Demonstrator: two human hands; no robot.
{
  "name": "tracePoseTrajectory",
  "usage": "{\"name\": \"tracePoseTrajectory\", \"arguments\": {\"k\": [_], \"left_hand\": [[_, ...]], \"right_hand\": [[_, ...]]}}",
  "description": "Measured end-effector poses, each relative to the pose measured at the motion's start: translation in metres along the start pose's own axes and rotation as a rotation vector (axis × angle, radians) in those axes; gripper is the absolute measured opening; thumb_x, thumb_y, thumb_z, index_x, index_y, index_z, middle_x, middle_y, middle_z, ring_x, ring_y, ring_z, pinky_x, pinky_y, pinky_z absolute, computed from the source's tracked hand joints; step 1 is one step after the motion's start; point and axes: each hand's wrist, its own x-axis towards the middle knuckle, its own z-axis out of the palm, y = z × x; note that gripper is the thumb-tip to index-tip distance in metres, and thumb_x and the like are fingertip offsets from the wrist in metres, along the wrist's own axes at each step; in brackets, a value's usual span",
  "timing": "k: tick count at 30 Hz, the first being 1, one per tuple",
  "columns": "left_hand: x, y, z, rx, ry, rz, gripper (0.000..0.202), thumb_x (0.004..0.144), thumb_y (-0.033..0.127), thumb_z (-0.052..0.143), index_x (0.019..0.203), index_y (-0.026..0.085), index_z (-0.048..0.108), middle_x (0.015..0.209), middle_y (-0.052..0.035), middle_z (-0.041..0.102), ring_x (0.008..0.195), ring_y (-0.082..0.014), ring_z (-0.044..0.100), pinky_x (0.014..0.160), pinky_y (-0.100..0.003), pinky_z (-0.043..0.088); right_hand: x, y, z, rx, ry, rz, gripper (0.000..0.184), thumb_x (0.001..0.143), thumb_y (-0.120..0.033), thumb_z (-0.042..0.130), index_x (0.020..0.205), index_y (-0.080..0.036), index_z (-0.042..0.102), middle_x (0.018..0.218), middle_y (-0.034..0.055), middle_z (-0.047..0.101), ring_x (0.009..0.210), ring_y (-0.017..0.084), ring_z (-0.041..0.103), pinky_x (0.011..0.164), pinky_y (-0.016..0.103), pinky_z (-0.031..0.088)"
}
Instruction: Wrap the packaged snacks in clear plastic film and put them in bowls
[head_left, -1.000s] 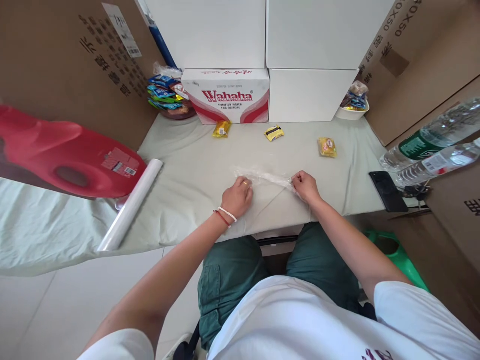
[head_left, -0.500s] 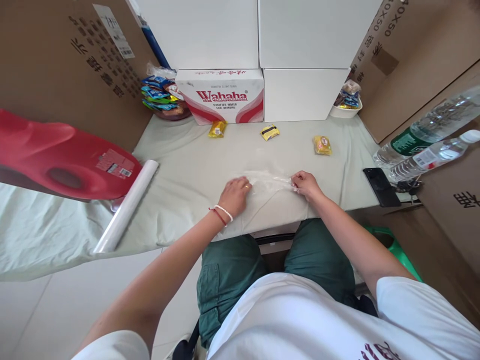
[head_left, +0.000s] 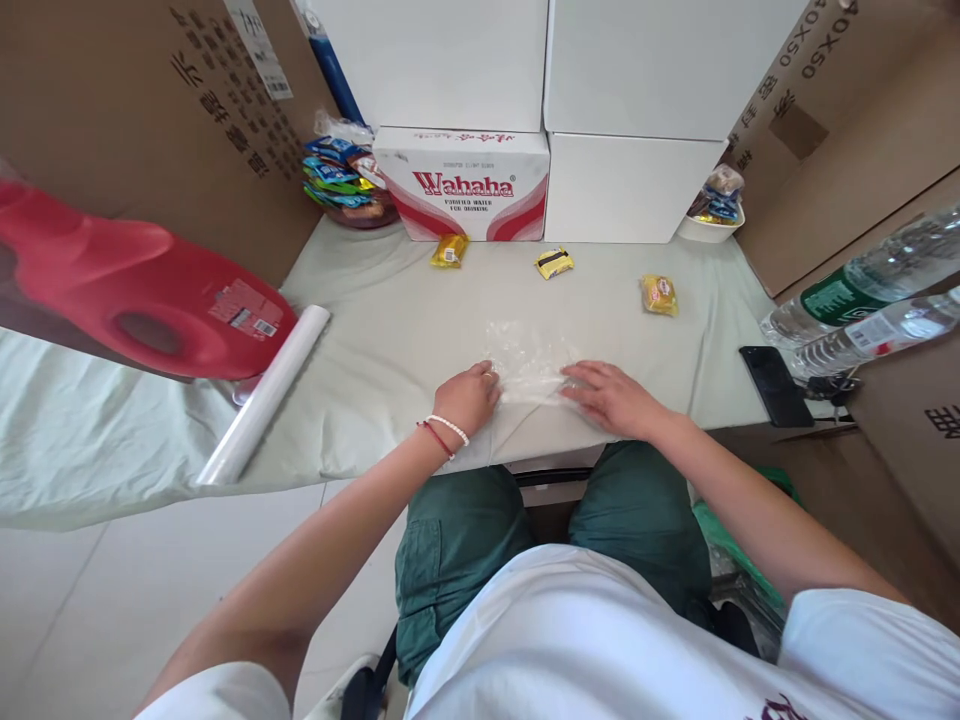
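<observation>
A thin, clear plastic bag point(head_left: 529, 365) lies crumpled on the cloth-covered table in front of me. At its left edge is my left hand point(head_left: 466, 396), its fingers bent together and closed on the plastic; a ring and two bracelets show on it. My right hand point(head_left: 611, 398) rests over the right edge of the bag, palm down, fingers stretched and slightly apart. Beyond the bag lie three small packets: a golden-yellow one point(head_left: 449, 251), a yellow one with a dark band point(head_left: 554, 263) and a yellow wrapped snack point(head_left: 659, 295).
On the left are a red jug point(head_left: 187, 300) and a white roll point(head_left: 266, 395). A Wahaba-style red-and-white carton point(head_left: 465, 190) and white boxes point(head_left: 615, 190) stand behind. Snack bowls flank them. Bottles point(head_left: 840, 295) and a black phone point(head_left: 775, 386) are on the right.
My right hand has gone from pinching the bag's right end to lying on it with fingers stretched. The plastic is spread wider away from me. The view has shifted slightly.
</observation>
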Motion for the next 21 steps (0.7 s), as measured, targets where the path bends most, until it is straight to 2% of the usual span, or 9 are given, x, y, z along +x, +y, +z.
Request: {"name": "tracePoseTrajectory", "arguments": {"k": [3, 6, 9, 11, 13, 15, 18, 19, 21], "left_hand": [[-0.012, -0.004, -0.002, 0.106, -0.049, 0.026, 0.061, 0.098, 0.053, 0.056, 0.154, 0.028, 0.054, 0.168, -0.0068, 0.045, 0.135, -0.0326, 0.059, 0.102, -0.044, 0.055], [-0.03, -0.015, 0.004, 0.174, 0.0, 0.012, 0.075, 0.094, 0.069, 0.055, 0.158, 0.028, 0.05, 0.172, -0.0077, 0.04, 0.141, -0.0395, 0.051, 0.11, -0.054, 0.049], [-0.042, -0.023, 0.015, 0.158, 0.045, -0.019, 0.077, 0.094, 0.071, 0.054, 0.159, 0.028, 0.05, 0.173, -0.0074, 0.037, 0.156, -0.0421, 0.033, 0.124, -0.064, 0.031], [-0.045, -0.023, 0.023, 0.12, 0.055, -0.034, 0.079, 0.095, 0.071, 0.053, 0.161, 0.029, 0.046, 0.175, -0.0081, 0.033, 0.162, -0.0413, 0.022, 0.128, -0.069, 0.018], [-0.044, -0.021, 0.029, 0.066, 0.074, -0.046, 0.082, 0.093, 0.071, 0.054, 0.163, 0.029, 0.042, 0.176, -0.0101, 0.028, 0.163, -0.0412, 0.02, 0.127, -0.073, 0.013], [-0.039, -0.019, 0.033, -0.025, 0.13, -0.055, 0.082, 0.093, 0.068, 0.055, 0.163, 0.028, 0.041, 0.177, -0.0124, 0.025, 0.163, -0.0391, 0.023, 0.129, -0.07, 0.015], [-0.025, -0.021, 0.033, -0.2, 0.299, -0.184, 0.07, 0.098, 0.058, 0.048, 0.157, 0.019, 0.049, 0.172, -0.0175, 0.035, 0.161, -0.0331, 0.03, 0.13, -0.059, 0.027], [-0.02, -0.021, 0.031, -0.24, 0.36, -0.277, 0.065, 0.1, 0.055, 0.045, 0.15, 0.016, 0.055, 0.169, -0.0194, 0.04, 0.16, -0.0332, 0.032, 0.129, -0.057, 0.03], [-0.01, -0.021, 0.028, -0.259, 0.434, -0.446, 0.056, 0.099, 0.056, 0.047, 0.13, 0.014, 0.069, 0.162, -0.0218, 0.049, 0.16, -0.038, 0.03, 0.128, -0.061, 0.03]], "right_hand": [[-0.032, -0.01, 0.016, 0.008, -0.077, 0.007, 0.043, 0.104, -0.024, 0.055, 0.145, -0.026, 0.066, 0.162, 0.0105, 0.053, 0.149, 0.031, 0.049, 0.119, 0.057, 0.046], [-0.067, -0.009, 0.021, 0.074, -0.062, 0.084, 0.046, 0.105, -0.032, 0.056, 0.151, -0.028, 0.061, 0.162, 0.0112, 0.053, 0.149, 0.031, 0.051, 0.122, 0.061, 0.042], [-0.076, -0.004, 0.003, 0.225, 0.004, 0.138, 0.036, 0.105, -0.04, 0.058, 0.135, -0.028, 0.073, 0.149, 0.0116, 0.065, 0.14, 0.031, 0.06, 0.116, 0.057, 0.05], [-0.058, -0.005, -0.015, 0.3, 0.085, 0.194, 0.031, 0.107, -0.042, 0.054, 0.119, -0.027, 0.08, 0.128, 0.01, 0.077, 0.121, 0.028, 0.071, 0.105, 0.049, 0.059], [-0.024, -0.012, -0.027, 0.292, 0.155, 0.229, 0.034, 0.109, -0.041, 0.05, 0.115, -0.026, 0.08, 0.112, 0.0083, 0.08, 0.106, 0.025, 0.074, 0.098, 0.045, 0.06], [0.018, -0.026, -0.021, 0.26, 0.148, 0.167, 0.036, 0.11, -0.04, 0.048, 0.121, -0.024, 0.078, 0.115, 0.0091, 0.079, 0.11, 0.025, 0.071, 0.103, 0.046, 0.057], [0.072, -0.055, 0.017, 0.222, -0.02, 0.056, 0.039, 0.107, -0.038, 0.054, 0.138, -0.02, 0.071, 0.142, 0.0132, 0.069, 0.134, 0.028, 0.061, 0.116, 0.049, 0.048], [0.083, -0.064, 0.034, 0.186, -0.078, 0.059, 0.044, 0.106, -0.039, 0.057, 0.144, -0.019, 0.066, 0.154, 0.0149, 0.06, 0.143, 0.03, 0.054, 0.12, 0.052, 0.044], [0.096, -0.08, 0.064, 0.121, -0.147, 0.067, 0.052, 0.105, -0.041, 0.06, 0.152, -0.02, 0.059, 0.167, 0.0153, 0.045, 0.155, 0.033, 0.04, 0.127, 0.057, 0.032]]}}
